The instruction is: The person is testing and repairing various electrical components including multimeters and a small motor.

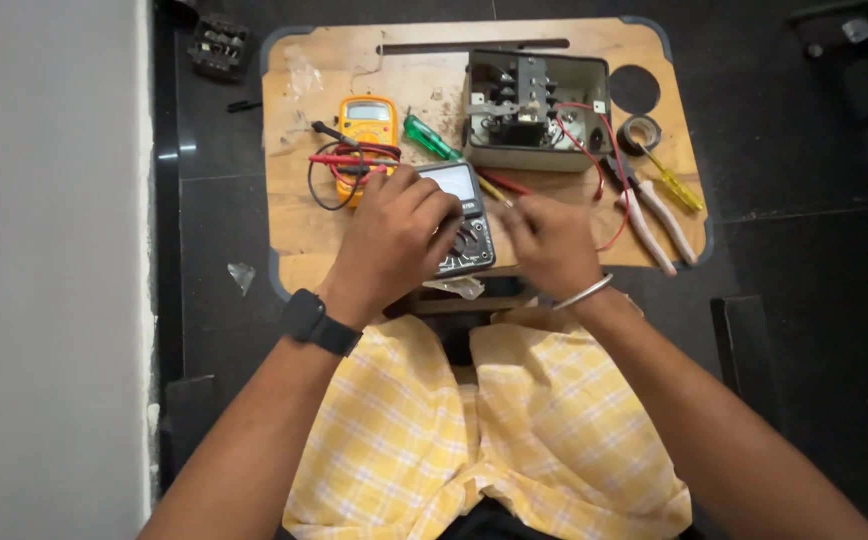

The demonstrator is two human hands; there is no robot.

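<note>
A dark grey multimeter (pixel 462 205) lies on a low wooden board (pixel 304 225) in front of me. My left hand (pixel 389 240), with a black watch on the wrist, rests over its left side and dial. My right hand (pixel 551 243), wearing a metal bangle, is closed just right of the meter, pinching a thin probe (pixel 499 188) with yellow and red parts that points up-left. A yellow multimeter (pixel 368 122) with red and black leads (pixel 339 165) lies behind my left hand.
An open grey electrical box (pixel 536 110) with switchgear and red wires stands at the back. Beside it lie a green screwdriver (pixel 428 138), a tape roll (pixel 640 132), a yellow screwdriver (pixel 676 185) and white-handled pliers (pixel 654 215). A white wall (pixel 49 260) runs along the left. Dark floor surrounds the board.
</note>
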